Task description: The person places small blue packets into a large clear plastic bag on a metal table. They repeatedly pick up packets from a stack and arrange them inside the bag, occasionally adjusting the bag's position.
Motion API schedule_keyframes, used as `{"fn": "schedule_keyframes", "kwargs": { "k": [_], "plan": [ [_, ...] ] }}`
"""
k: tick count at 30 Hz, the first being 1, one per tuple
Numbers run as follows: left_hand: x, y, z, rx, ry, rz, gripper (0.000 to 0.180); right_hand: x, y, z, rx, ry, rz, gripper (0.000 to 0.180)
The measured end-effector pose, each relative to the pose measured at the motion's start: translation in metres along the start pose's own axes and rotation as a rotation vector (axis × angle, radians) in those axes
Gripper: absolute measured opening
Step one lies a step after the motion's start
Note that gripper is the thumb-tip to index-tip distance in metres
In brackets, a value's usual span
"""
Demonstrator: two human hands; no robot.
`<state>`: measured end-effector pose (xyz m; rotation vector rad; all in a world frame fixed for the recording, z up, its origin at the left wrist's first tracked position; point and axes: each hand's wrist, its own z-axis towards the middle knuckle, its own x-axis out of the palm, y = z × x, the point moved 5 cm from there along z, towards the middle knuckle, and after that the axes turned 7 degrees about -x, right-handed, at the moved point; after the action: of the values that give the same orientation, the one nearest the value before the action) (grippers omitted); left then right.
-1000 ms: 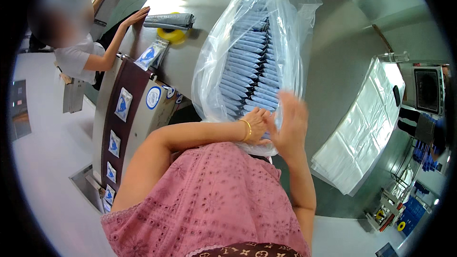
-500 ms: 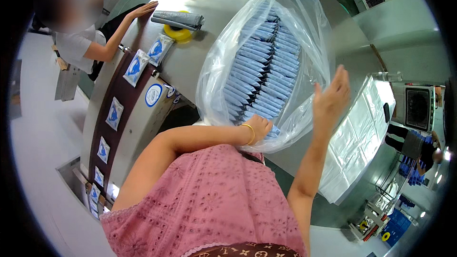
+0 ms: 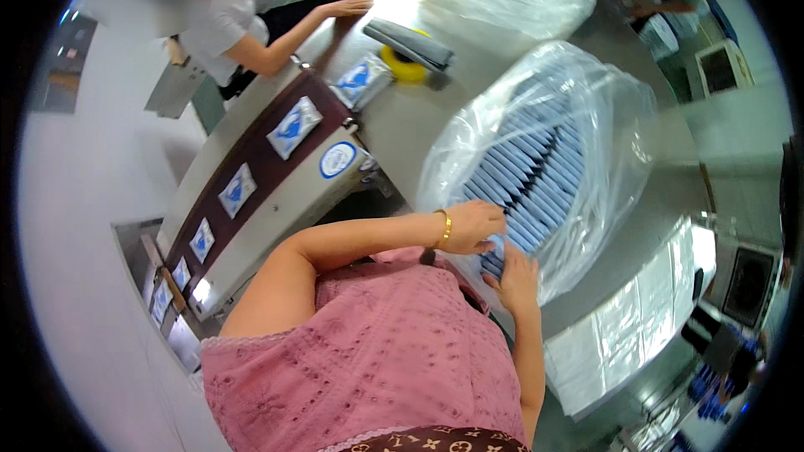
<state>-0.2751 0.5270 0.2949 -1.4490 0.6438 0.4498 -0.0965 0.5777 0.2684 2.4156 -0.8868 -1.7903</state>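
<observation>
Pkts (image 3: 557, 180), flat, in crinkly clr plstc bag (image 3: 626, 121)

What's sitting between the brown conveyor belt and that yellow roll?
A white-and-blue packet lies there, between the brown belt and the yellow roll, in the head view.

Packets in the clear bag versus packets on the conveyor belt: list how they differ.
The bagged packets are packed closely in two rows; the belt packets are spaced apart in single file.
The bagged packets show mainly blue narrow sides; the belt packets lie flat, showing whitish faces with blue designs.
The bagged packets sit inside a clear bag; the belt packets lie uncovered on a dark conveyor belt.
Both are groups of small packets with blue on them.
</observation>
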Motion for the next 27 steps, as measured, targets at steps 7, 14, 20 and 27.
{"fn": "schedule_keyframes", "kwargs": {
  "k": [7, 14, 20, 27],
  "plan": [
    [-0.11, 0.131, -0.111, -0.395, -0.595, 0.242, 0.028, 0.007, -0.008, 0.002, -0.008, 0.012, 0.07, 0.088],
    [-0.174, 0.257, -0.342, -1.437, -0.341, 0.499, 0.038, 0.009, -0.013, 0.003, -0.027, 0.002, 0.085, 0.086],
    [-0.166, 0.31, -0.365, -1.322, -0.275, 0.064, 0.057, 0.005, -0.012, 0.006, -0.008, 0.024, 0.112, 0.085],
    [-0.226, 0.372, -0.207, -1.032, -0.337, -0.047, 0.052, 0.009, -0.015, 0.006, -0.046, -0.052, 0.102, 0.087]
  ]
}}
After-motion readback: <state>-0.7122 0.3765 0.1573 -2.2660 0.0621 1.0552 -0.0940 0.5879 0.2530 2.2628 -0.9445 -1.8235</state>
